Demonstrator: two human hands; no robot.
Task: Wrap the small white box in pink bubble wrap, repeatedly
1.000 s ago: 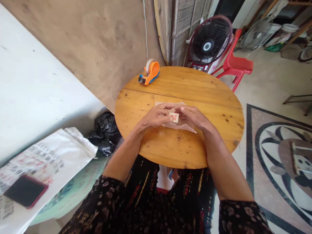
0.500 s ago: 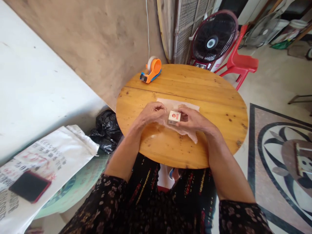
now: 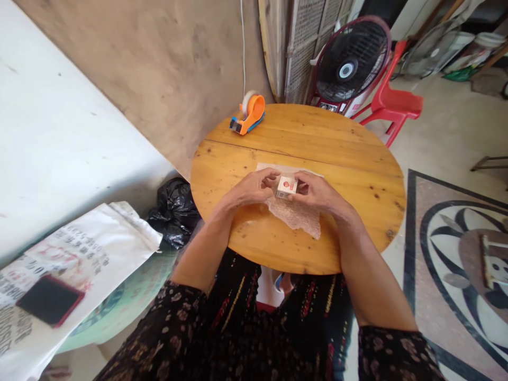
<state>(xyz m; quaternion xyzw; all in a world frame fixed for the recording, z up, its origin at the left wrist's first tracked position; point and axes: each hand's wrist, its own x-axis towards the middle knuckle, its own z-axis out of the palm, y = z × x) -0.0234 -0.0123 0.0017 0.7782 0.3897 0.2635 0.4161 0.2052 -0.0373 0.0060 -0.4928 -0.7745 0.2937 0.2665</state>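
Box (image 3: 286, 186): small, white, red print on top; I see it mid-counter (image 3: 293, 254), over the wrap sheet (image 3: 296, 216). Can't tell if it sits on the sheet or just above.
Right hand (image 3: 315, 189): holding box by its right side, thumb at the near corner.
Left hand (image 3: 256, 187): half wide, fingers curved, just beside box's left side; I can't tell from here if a fingertip touches.
Wrap sheet: translucent, crinkled, spread on counter under the hands.
Tape dispenser (image 3: 252, 114): orange and blue, far left edge of counter, well apart from box.
Fan (image 3: 351, 63): beyond counter, far right; red chair (image 3: 399, 103) beside it.
Left side: I've got a dark flat device (image 3: 51, 300) on a white sack (image 3: 107, 238), black plastic bag (image 3: 172, 209) between sack and counter.
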